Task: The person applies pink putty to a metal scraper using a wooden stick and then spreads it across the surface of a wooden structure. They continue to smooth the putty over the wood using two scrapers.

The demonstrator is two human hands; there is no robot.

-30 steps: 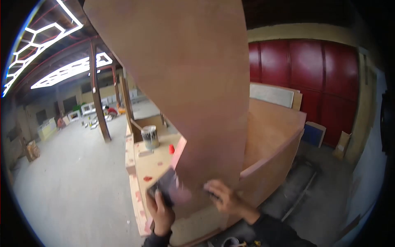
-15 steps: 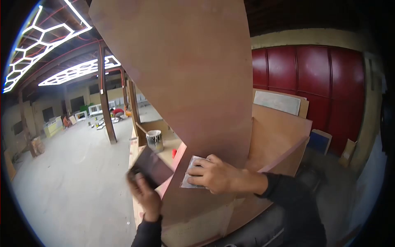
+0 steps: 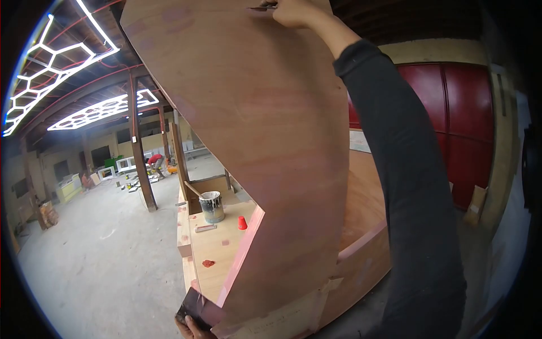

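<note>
My right hand (image 3: 291, 12) is raised to the top of a tall wooden panel (image 3: 259, 124), its fingers closed on a thin flat putty scraper (image 3: 261, 8). Seen almost edge-on, the scraper lies at the panel's face. Low at the bottom edge, my left hand (image 3: 192, 329) grips a dark, flat square plate (image 3: 199, 308), thumb on its near side. That plate is close to the panel's lower left edge. Faint pinkish patches mark the panel's brown surface.
Behind the panel, a wooden board (image 3: 217, 240) carries a drip-streaked can (image 3: 212, 207), a red cup (image 3: 242, 223), a red smear (image 3: 208, 263) and a small scraper-like tool (image 3: 205, 228). A person in red (image 3: 154, 163) bends over far off, beyond a post (image 3: 141, 147).
My right hand has moved from the panel's lower part up to its top with the scraper. My left hand has dropped toward the bottom edge, still holding the dark plate.
</note>
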